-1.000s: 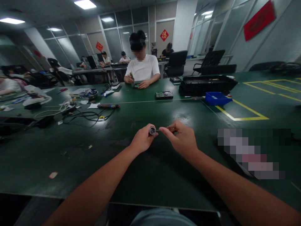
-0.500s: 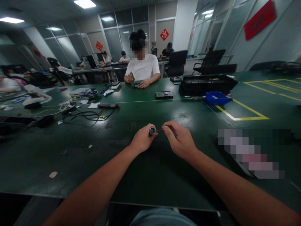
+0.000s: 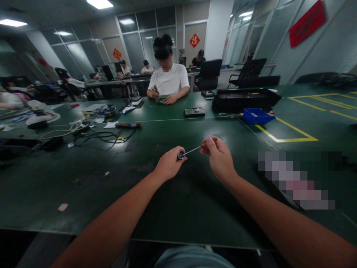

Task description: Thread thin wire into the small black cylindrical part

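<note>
My left hand [image 3: 169, 165] is closed in a fist round a small dark cylinder [image 3: 181, 154] whose round metal end faces me. A thin metal rod [image 3: 192, 150] sticks out of that end, slanting up to the right. My right hand [image 3: 219, 158] pinches the rod's far end between thumb and fingers. Both hands hover just above the dark green table [image 3: 178, 201], near its middle.
Across the table a person in a white shirt [image 3: 169, 80] works on a small part. A circuit board [image 3: 194, 111], a black tray [image 3: 245, 98] and a blue bin [image 3: 256, 116] lie beyond my hands. Cables [image 3: 103, 137] and a screwdriver [image 3: 128, 125] lie at the left.
My right hand has drawn away to the right and slightly up, and more of the thin rod now shows between the cylinder and my fingers. My left hand has stayed in place.
</note>
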The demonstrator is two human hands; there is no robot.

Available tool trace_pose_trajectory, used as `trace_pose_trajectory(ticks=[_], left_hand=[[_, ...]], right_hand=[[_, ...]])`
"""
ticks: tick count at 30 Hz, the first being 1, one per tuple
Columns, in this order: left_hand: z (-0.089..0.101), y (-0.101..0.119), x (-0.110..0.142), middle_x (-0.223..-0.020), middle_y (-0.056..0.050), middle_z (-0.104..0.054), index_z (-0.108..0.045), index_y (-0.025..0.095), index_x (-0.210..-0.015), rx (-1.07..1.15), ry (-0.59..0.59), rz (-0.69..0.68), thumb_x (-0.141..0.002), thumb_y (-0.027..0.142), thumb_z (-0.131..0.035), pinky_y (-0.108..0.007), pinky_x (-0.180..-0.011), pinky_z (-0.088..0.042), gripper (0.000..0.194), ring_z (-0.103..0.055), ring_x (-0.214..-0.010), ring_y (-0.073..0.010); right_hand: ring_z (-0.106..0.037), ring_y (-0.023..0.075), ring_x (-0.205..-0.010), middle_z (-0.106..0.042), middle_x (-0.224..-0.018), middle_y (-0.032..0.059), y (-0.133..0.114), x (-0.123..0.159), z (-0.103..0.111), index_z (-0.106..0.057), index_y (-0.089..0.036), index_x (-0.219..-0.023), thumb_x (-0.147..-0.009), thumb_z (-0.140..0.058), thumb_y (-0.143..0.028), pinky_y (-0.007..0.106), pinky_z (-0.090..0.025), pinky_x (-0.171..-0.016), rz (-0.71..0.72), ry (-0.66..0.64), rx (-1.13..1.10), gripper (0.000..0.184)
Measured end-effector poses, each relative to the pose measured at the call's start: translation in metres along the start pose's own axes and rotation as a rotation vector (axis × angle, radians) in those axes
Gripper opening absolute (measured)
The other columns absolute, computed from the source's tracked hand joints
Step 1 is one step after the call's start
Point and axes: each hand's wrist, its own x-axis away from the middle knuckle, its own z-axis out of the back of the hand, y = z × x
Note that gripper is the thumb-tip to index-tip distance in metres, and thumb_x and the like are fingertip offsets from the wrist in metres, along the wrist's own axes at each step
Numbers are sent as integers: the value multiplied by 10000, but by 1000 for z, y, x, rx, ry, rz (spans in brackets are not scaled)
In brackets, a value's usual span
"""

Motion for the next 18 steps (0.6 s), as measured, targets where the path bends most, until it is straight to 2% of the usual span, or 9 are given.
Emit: trace_pose_trajectory(ticks=[10,15,18], left_hand=[[-1,-1,2,-915,-9,-651,-567,230,-1016,87,53,4,-885,310,-601,-281,-690,-416,158,-582,-792,-167],[-1,-2,2,-883,-1,-646,-563,228,-1030,101,56,31,-896,338,-583,-267,-658,-400,174,-586,-773,-162],[0,-3,3,-888,-4,-643,-559,223,-1024,110,56,23,-906,366,-564,-263,-654,-397,186,-581,-766,-158]], right_hand=[[-681,176,-735,-706,-822,33,-19,15,-3,-602,-219,-964,-952,-521,-418,315,-498,-677,210,-107,342,216],[-568,134,-520,-685,-664,3,-21,19,0,-607,-226,-725,-834,-670,-508,283,-394,-529,307,-86,625,309],[-556,130,-511,-675,-660,3,-23,21,0,-606,-227,-723,-835,-666,-507,280,-389,-518,326,-98,646,307]])
